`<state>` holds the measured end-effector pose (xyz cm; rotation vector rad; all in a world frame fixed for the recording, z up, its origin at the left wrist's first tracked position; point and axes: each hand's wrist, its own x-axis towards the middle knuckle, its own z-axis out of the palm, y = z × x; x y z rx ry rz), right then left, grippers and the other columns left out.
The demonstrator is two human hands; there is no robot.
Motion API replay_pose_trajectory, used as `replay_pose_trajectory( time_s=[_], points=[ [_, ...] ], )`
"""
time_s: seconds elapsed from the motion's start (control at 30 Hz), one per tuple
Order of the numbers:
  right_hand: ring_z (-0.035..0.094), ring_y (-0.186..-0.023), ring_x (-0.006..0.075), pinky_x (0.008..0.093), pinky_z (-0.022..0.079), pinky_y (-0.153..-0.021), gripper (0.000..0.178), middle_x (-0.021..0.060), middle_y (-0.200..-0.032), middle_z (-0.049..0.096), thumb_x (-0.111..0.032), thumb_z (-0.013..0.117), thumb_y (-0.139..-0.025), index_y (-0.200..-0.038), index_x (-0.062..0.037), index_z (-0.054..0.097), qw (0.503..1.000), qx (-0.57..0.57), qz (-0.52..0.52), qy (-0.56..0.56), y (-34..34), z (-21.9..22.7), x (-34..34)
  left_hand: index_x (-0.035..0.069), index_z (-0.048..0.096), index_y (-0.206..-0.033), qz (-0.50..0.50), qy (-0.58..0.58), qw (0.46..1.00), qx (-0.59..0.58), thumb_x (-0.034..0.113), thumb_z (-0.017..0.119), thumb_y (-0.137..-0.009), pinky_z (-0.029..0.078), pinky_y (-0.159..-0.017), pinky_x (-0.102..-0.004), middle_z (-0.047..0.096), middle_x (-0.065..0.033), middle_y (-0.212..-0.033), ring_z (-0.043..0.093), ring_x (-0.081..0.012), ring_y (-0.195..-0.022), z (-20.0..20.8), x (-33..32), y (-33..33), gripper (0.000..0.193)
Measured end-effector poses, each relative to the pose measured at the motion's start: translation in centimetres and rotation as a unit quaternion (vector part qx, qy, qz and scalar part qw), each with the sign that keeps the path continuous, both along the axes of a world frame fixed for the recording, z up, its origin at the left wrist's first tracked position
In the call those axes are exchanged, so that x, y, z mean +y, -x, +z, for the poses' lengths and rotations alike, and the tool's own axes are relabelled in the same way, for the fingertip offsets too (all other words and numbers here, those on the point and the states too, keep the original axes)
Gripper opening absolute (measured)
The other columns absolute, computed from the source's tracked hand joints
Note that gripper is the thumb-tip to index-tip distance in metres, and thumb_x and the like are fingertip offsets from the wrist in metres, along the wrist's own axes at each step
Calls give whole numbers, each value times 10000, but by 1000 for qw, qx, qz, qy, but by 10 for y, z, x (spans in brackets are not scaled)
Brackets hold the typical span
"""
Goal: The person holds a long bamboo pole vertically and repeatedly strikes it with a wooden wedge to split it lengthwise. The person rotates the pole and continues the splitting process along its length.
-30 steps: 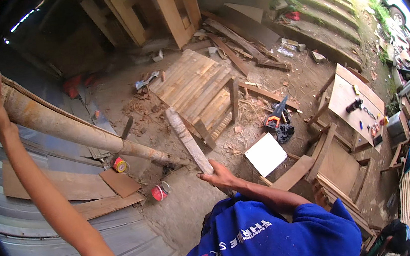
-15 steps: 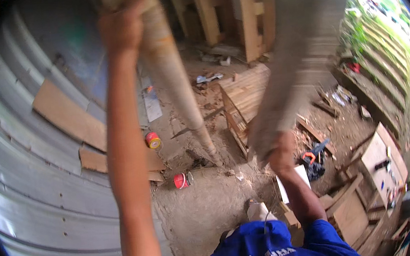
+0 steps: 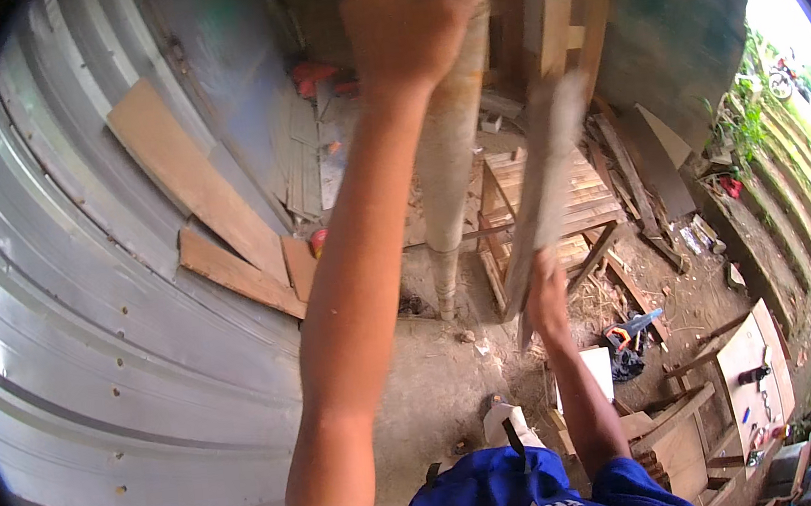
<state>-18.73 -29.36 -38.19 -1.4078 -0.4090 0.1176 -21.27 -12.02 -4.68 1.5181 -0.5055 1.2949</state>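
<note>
My left hand (image 3: 417, 29) reaches high and is closed around the upper part of a pale, stained round pole (image 3: 451, 164). The pole runs down to the ground in front of me. My right hand (image 3: 547, 295) is closed on the lower end of a grey, weathered wooden board (image 3: 550, 154), which slants upward and is blurred by motion. Its narrow side faces me. Behind the board stands a low slatted wooden table (image 3: 581, 185), partly covered by it.
Corrugated metal sheeting (image 3: 88, 336) lines the left, with wooden planks (image 3: 184, 168) against it. To the right lie an orange-handled saw (image 3: 631, 328) and a pale panel with small tools (image 3: 759, 369). Concrete steps (image 3: 774, 185) rise at far right.
The board in my right hand has turned from its broad face to a narrow side, and its top end has come into view. My left hand stays on the pole. The view has shifted.
</note>
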Motion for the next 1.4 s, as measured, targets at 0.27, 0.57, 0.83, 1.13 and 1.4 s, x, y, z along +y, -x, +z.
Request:
replay_pose_trajectory(
  time_s=[0.27, 0.57, 0.83, 1.13, 1.4],
  points=[
    [642, -945, 274, 451, 493, -835, 734, 167, -1024, 655, -638, 569, -895, -1167, 43, 578, 924, -241, -28, -295, 5, 7, 30, 16, 666, -1050, 49, 18, 998, -17, 244, 791, -805, 530, -688, -297, 665, -50, -919, 638, -150, -774, -3, 7, -3, 357],
    [653, -761, 218, 380, 505, -695, 543, 140, -856, 684, -462, 575, -965, -1115, 59, 617, 995, -81, -33, -49, 14, 17, 32, 30, 583, -1329, 209, -116, 969, -57, 370, 735, -851, 433, -1075, -394, 577, -142, -1351, 554, -272, -1249, -1, 64, -8, 606],
    [640, -708, 280, 406, 500, -673, 657, 149, -754, 646, -623, 554, -910, -980, 24, 643, 998, -35, -14, 50, 32, -45, 52, -17, 563, -1335, 260, -47, 964, -11, 394, 743, -827, 418, -1098, -431, 560, -187, -1362, 534, -310, -1274, -8, 53, 1, 678],
    [614, -756, 211, 398, 495, -691, 607, 152, -766, 654, -559, 563, -944, -980, 43, 640, 991, -78, -21, -109, 20, -5, 34, 25, 582, -1334, 233, -7, 972, 25, 444, 707, -841, 461, -1049, -455, 556, -156, -1373, 562, -300, -1236, -10, 86, 16, 659],
    [608, -698, 211, 400, 492, -638, 675, 81, -745, 617, -616, 532, -944, -943, 53, 627, 927, 271, 53, 252, 43, -124, 45, -13, 640, -1222, 166, -54, 984, -31, 338, 730, -864, 454, -975, -339, 641, -116, -1203, 603, -220, -1096, -6, 84, 22, 509]
  ],
)
